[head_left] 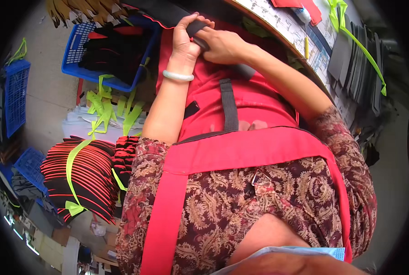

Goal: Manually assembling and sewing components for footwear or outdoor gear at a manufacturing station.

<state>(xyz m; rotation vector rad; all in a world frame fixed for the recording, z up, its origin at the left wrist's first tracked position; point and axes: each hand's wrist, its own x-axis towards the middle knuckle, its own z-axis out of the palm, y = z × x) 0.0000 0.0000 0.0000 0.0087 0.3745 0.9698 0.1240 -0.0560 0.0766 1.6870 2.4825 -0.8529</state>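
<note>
My left hand [187, 39], with a pale bangle at its wrist, is closed around a dark grey fabric piece [196, 28] at the top middle. Fingers of my right hand [225, 46] are closed on the same piece from the right, so the two hands meet. Part of the piece is hidden in the fingers. Behind the left hand stretches black cloth [161, 14] with a thin red edge. Below both hands, a red apron [259, 103] covers my lap; a dark strap [229, 105] lies across it.
A blue basket [69, 68] with black and red pieces stands left. Nearer is a stack of black, red-edged pieces [83, 174], bound with yellow-green strips. On the right, a worktable [282, 25] carries bundled grey pieces [355, 64] and a yellow pen-like thing [306, 47].
</note>
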